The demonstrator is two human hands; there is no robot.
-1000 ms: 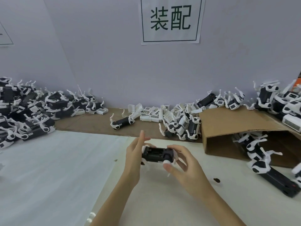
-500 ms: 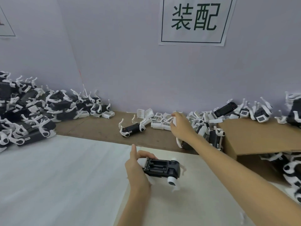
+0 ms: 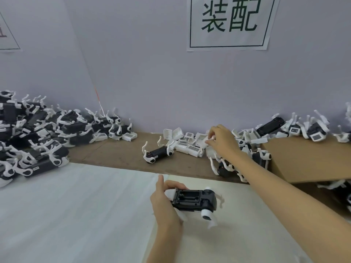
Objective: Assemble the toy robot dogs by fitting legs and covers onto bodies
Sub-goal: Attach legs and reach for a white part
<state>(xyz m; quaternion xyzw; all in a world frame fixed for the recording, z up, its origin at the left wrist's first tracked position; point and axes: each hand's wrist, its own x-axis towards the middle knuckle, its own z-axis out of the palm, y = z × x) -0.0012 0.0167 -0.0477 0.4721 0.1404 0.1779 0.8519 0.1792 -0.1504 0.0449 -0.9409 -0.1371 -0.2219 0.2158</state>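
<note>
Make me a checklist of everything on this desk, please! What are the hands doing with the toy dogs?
Surface: white sheet over a brown tabletop.
Job's things: black dog body, compartment open, held above the sheet; white covers heaped at the wall.
Clutter: dog pile at left; lone dog on its back; cardboard box at right.
Grips: left hand grips the body; right hand pinches one cover from the heap.
Cables: nothing seen.
Surroundings: pale wall, printed sign.
</note>
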